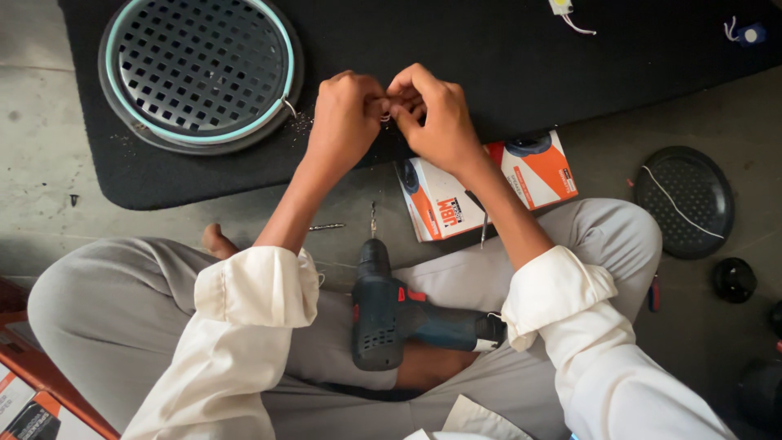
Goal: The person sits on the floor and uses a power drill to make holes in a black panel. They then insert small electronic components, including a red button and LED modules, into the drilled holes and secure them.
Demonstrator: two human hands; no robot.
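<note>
Both hands — left hand (346,122) and right hand (436,118) — pinch thin wires (384,116) between closed fingertips, held together over the black mat (505,57) for twisting, drill (387,305) resting in the lap

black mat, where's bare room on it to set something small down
The black mat is bare in a wide strip right of the hands, below the small white part and blue part. Another bare patch lies under the round grille. It is crowded where the left hand and right hand meet.
</note>
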